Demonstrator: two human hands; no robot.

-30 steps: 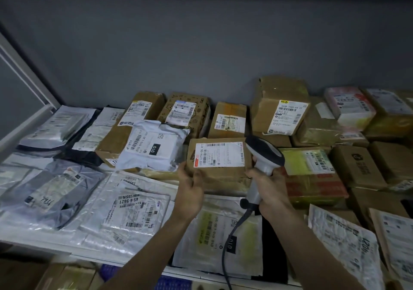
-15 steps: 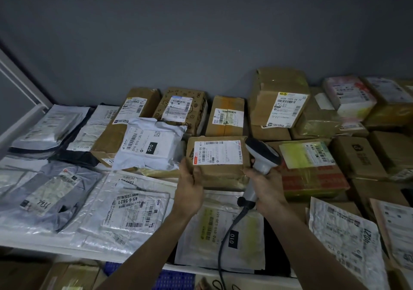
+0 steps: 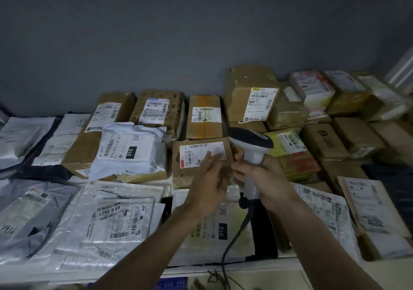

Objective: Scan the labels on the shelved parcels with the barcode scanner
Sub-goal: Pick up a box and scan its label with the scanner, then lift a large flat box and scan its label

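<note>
A brown cardboard parcel [image 3: 185, 175] lies mid-shelf with a white barcode label [image 3: 194, 154] facing up. My left hand [image 3: 210, 183] reaches over its front, straight fingers lying across the label's right part. My right hand [image 3: 266, 179] grips the white handle of the barcode scanner [image 3: 251, 141]. The scanner's dark head sits just right of the parcel and points left, and its black cable [image 3: 232, 240] hangs down past the shelf front. The left hand is motion-blurred.
Several labelled cardboard boxes [image 3: 204, 116] stand along the grey back wall, with more stacked at right. A white poly mailer [image 3: 127, 151] lies left of the parcel. Flat plastic mailers [image 3: 116, 218] cover the front of the white shelf [image 3: 257, 267].
My left hand has let go of the parcel's lower left corner and slid right onto its label. The scanner has shifted slightly. The view has swung right.
</note>
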